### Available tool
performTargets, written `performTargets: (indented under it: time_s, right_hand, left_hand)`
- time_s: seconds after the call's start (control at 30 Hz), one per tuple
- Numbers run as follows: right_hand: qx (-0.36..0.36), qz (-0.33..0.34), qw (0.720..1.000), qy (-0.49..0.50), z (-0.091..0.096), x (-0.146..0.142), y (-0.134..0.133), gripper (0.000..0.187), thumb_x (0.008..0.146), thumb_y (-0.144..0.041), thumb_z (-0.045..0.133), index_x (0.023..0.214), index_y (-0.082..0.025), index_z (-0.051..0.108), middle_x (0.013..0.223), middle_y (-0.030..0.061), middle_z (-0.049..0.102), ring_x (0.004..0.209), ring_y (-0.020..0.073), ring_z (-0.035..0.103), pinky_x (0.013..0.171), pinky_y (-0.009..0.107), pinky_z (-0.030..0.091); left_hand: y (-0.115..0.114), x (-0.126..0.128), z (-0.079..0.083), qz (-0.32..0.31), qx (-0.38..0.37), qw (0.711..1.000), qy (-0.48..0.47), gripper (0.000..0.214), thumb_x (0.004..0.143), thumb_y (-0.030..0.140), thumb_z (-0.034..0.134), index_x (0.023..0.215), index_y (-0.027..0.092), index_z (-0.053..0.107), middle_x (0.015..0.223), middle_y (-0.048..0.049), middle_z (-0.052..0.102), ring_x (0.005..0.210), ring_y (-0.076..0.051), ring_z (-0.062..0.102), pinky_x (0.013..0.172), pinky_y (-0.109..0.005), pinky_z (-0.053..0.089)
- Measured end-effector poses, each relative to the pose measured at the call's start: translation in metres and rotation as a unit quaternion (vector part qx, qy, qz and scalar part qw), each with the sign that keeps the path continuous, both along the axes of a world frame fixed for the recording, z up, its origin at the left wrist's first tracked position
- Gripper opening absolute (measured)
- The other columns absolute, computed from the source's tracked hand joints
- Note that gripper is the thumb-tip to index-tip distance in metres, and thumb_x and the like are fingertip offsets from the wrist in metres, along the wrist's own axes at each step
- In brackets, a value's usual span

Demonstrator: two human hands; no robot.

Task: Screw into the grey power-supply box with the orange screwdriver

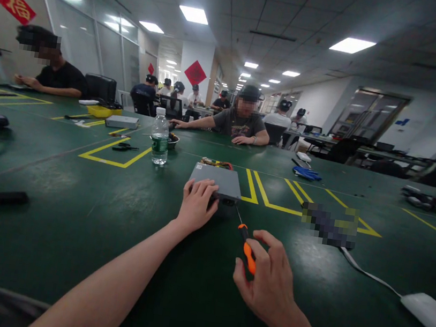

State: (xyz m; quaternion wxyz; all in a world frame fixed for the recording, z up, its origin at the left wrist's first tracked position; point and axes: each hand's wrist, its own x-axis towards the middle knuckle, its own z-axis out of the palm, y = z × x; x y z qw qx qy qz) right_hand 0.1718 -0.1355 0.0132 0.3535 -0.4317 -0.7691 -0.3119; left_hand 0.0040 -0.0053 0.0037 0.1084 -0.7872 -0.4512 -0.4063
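A grey metal computer power supply [221,179] lies on the green table ahead of me, its bundle of coloured cables [218,163] at the far side. My left hand [196,204] grips its near left part, fingers over the top and thumb at the front face. In my right hand [269,273] is a screwdriver [246,247] with an orange and black handle, held loosely between thumb and fingers. Its thin shaft points up and left, with the tip at the front right corner of the power supply.
Left of the power supply stand a water bottle [160,139] and a metal bowl [173,141]. Blue gloves [306,173] lie at the right. A white cable [368,272] leads to a white device [429,318]. A co-worker [244,121] sits opposite.
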Motion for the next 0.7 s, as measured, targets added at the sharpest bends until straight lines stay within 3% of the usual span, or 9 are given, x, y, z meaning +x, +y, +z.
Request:
performTargets:
  time_s: [0.13,0.23,0.33,0.47,0.53,0.7]
  right_hand:
    - [-0.004,0.054,0.999,-0.006,-0.003,0.002,0.004,0.033,0.079,-0.009,0.048,0.111,-0.019,0.045,0.110,0.0127,0.051,0.102,0.0222,0.052,0.078,0.038,0.049]
    - [0.022,0.025,0.999,-0.034,-0.003,0.008,0.005,0.031,0.079,-0.009,0.052,0.107,-0.023,0.052,0.103,0.0095,0.058,0.095,0.0207,0.056,0.076,0.035,0.049]
    - [0.031,-0.013,0.999,-0.023,-0.001,0.010,0.004,0.018,0.079,-0.016,0.056,0.096,-0.020,0.057,0.095,0.0097,0.060,0.086,0.0207,0.059,0.070,0.035,0.050]
    - [-0.013,0.024,0.999,-0.016,0.001,0.007,0.002,0.021,0.080,-0.014,0.049,0.099,-0.018,0.056,0.117,0.0136,0.053,0.108,0.0252,0.053,0.082,0.041,0.049]
    - [-0.011,0.050,0.998,-0.045,0.001,0.006,0.003,0.028,0.081,-0.008,0.046,0.103,-0.020,0.055,0.122,0.0119,0.051,0.113,0.0233,0.050,0.084,0.038,0.049]
    - [0.038,0.004,0.996,-0.084,-0.001,0.005,0.005,0.023,0.081,-0.012,0.053,0.101,-0.022,0.057,0.110,0.0108,0.061,0.098,0.0201,0.060,0.070,0.027,0.050]
  left_hand:
    - [0.000,0.001,0.000,0.003,0.001,1.000,0.001,0.027,0.081,0.028,0.050,0.107,0.025,0.050,0.120,-0.0037,0.055,0.117,-0.020,0.043,0.106,-0.043,0.019]
    - [0.000,0.000,-0.001,0.005,-0.003,1.000,0.003,0.026,0.082,0.029,0.049,0.108,0.025,0.050,0.121,-0.0045,0.054,0.118,-0.021,0.043,0.106,-0.044,0.018]
    - [0.000,0.000,-0.001,0.004,-0.003,1.000,0.004,0.027,0.082,0.029,0.048,0.108,0.025,0.050,0.122,-0.0041,0.054,0.118,-0.020,0.042,0.106,-0.043,0.018]
    - [0.000,0.000,-0.001,0.004,-0.006,1.000,0.005,0.027,0.081,0.029,0.049,0.108,0.025,0.050,0.121,-0.0039,0.054,0.118,-0.021,0.042,0.106,-0.043,0.018]
    - [0.000,0.000,-0.001,0.005,-0.008,1.000,0.005,0.027,0.082,0.030,0.049,0.108,0.025,0.050,0.122,-0.0039,0.054,0.118,-0.021,0.042,0.106,-0.043,0.018]
    - [0.000,0.000,-0.001,0.003,-0.009,1.000,0.009,0.027,0.082,0.030,0.047,0.109,0.025,0.049,0.123,-0.0037,0.053,0.119,-0.020,0.042,0.107,-0.042,0.016]
